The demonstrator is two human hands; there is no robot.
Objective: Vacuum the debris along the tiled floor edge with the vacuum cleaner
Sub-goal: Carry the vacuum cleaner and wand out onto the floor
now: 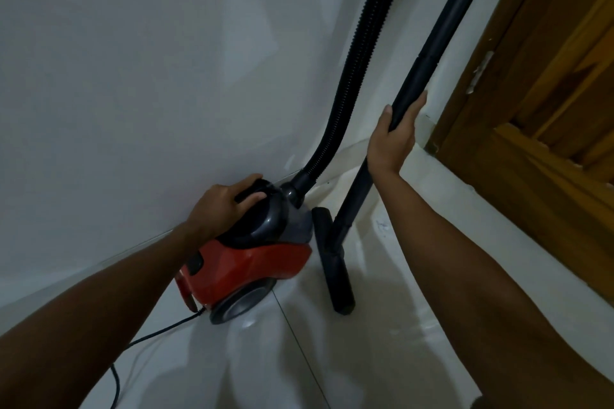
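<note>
Wall: a big white wall fills the left side.
Cord: a thin black cord runs over the floor to the back of the machine.
Left hand: the left hand rests on top of the vacuum cleaner, its fingers bent over the dark handle. The bare arm reaches up from the bottom left.
Vacuum cleaner: the vacuum cleaner is red below and dark grey on top. It sits on the tiled floor, close to the wall.
Hose: a bumpy black hose goes up from its front.
Floor head: the long black floor head lies flat on the tiles beside the machine.
Right hand: the right hand wraps around the black tube, thumb on one side and fingers on the other. The arm stretches out from the bottom right.
Door: a brown wooden door stands on the right.
</note>
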